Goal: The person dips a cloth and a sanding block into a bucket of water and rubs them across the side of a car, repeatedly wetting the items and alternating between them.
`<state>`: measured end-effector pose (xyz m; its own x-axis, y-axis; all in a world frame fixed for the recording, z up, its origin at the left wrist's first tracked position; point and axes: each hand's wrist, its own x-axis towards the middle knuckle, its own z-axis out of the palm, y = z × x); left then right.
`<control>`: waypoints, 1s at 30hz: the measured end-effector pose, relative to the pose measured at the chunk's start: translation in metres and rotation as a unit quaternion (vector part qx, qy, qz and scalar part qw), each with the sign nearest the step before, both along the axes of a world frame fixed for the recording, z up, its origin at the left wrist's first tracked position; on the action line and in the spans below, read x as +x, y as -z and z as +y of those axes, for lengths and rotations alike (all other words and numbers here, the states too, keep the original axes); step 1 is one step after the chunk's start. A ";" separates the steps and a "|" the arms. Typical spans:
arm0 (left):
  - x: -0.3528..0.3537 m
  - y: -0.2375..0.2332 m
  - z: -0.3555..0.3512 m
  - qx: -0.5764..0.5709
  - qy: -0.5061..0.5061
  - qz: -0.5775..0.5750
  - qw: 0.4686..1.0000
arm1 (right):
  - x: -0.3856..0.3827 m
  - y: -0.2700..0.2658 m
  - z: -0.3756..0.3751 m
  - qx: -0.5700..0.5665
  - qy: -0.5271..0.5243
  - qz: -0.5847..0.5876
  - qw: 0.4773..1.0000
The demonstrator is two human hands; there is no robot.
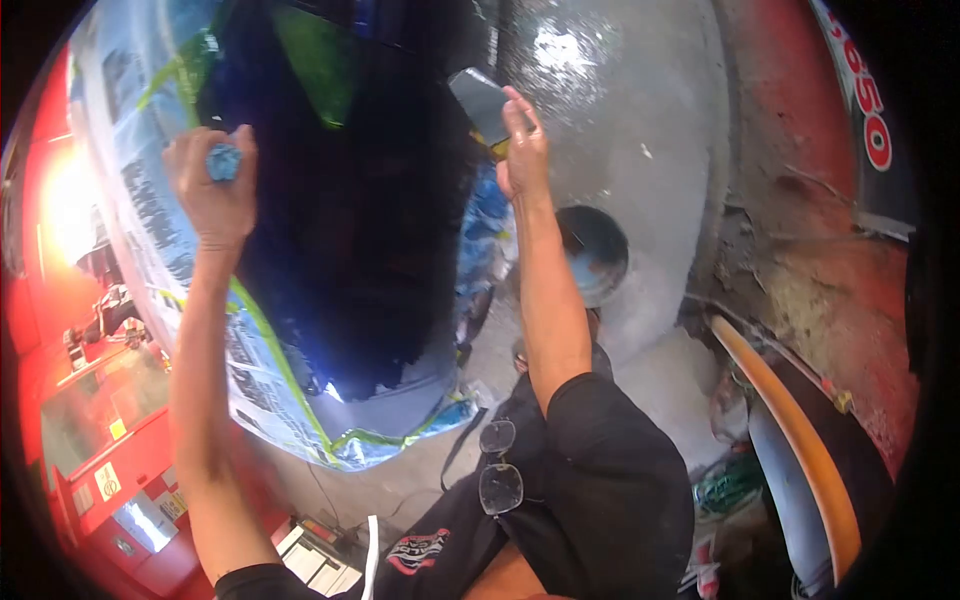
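My left hand (215,180) is closed around a crumpled light-blue cloth (223,162), over the left edge of a dark glossy panel (350,220). My right hand (527,145) holds a flat grey sheet (480,103) between thumb and fingers, just past the panel's right side. Plastic film (270,390) with green tape (275,350) surrounds the panel. Whether either hand touches the panel is not clear.
A round bucket (592,255) stands on the wet grey floor (660,190) below my right forearm. Red equipment (110,500) is at the lower left. An orange curved part (800,450) leans at the lower right. Glasses (500,488) hang from my shirt.
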<state>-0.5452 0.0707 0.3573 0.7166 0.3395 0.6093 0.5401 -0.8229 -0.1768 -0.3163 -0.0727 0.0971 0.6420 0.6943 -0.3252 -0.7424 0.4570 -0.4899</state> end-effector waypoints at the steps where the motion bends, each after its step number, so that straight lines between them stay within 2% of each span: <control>1: 0.001 0.001 -0.001 0.009 0.006 -0.005 1.000 | -0.006 0.032 -0.013 -0.005 -0.002 -0.011 1.000; 2: 0.000 0.003 0.001 0.011 -0.001 -0.010 1.000 | -0.012 0.056 -0.029 -0.012 -0.006 -0.019 1.000; 4: -0.007 0.002 0.006 0.027 0.003 0.016 1.000 | -0.023 0.087 -0.065 -0.023 0.003 0.042 0.999; 5: -0.013 0.006 0.012 0.032 -0.014 0.005 0.999 | -0.029 0.102 -0.087 -0.065 0.005 0.046 0.997; 7: -0.029 0.007 0.031 0.079 -0.075 0.067 0.992 | -0.040 0.139 -0.128 -0.122 0.006 0.071 0.990; 9: -0.041 0.005 0.046 0.072 -0.125 0.091 0.985 | -0.050 0.179 -0.173 -0.171 0.027 0.106 0.979; 10: -0.041 0.004 0.040 0.066 -0.186 0.106 0.975 | -0.053 0.193 -0.189 -0.191 0.035 0.123 0.973; 12: -0.081 0.006 0.075 -0.152 -0.184 0.079 0.968 | -0.049 0.205 -0.229 -0.219 0.035 0.191 0.956; 15: -0.016 0.008 0.006 -0.206 -0.227 -0.046 0.951 | -0.042 0.240 -0.270 -0.270 0.047 0.255 0.927; 16: -0.026 0.012 0.024 -0.153 -0.191 -0.095 0.965 | -0.040 0.260 -0.276 -0.253 0.054 0.263 0.930; 17: -0.056 0.000 0.058 -0.137 -0.117 -0.042 0.983 | -0.037 0.281 -0.280 -0.235 0.060 0.270 0.932; 18: -0.072 -0.003 0.060 -0.134 -0.127 -0.039 0.982 | -0.035 0.305 -0.284 -0.217 0.064 0.275 0.934; 19: -0.082 0.005 0.048 -0.138 -0.158 -0.047 0.977 | -0.036 0.346 -0.290 -0.179 0.058 0.258 0.948; 22: -0.128 0.045 -0.008 -0.177 -0.256 -0.050 0.949 | -0.058 0.427 -0.300 -0.288 -0.082 0.287 0.910; 23: -0.141 0.060 -0.028 -0.192 -0.284 -0.046 0.938 | -0.073 0.433 -0.301 -0.384 -0.142 0.214 0.887; 24: -0.157 0.075 -0.051 -0.211 -0.313 -0.039 0.925 | -0.077 0.442 -0.305 -0.446 -0.220 0.074 0.864; 25: -0.169 0.090 -0.071 -0.230 -0.343 -0.030 0.910 | -0.078 0.451 -0.313 -0.496 -0.294 -0.068 0.814; 26: -0.182 0.105 -0.092 -0.252 -0.371 -0.023 0.894 | -0.077 0.465 -0.320 -0.530 -0.361 -0.209 0.738; 27: -0.193 0.120 -0.113 -0.272 -0.400 -0.017 0.875 | -0.080 0.495 -0.332 -0.526 -0.318 -0.356 0.704; 30: -0.218 0.162 -0.178 -0.327 -0.477 0.007 0.816 | -0.055 0.513 -0.315 -0.580 -0.300 -0.488 0.579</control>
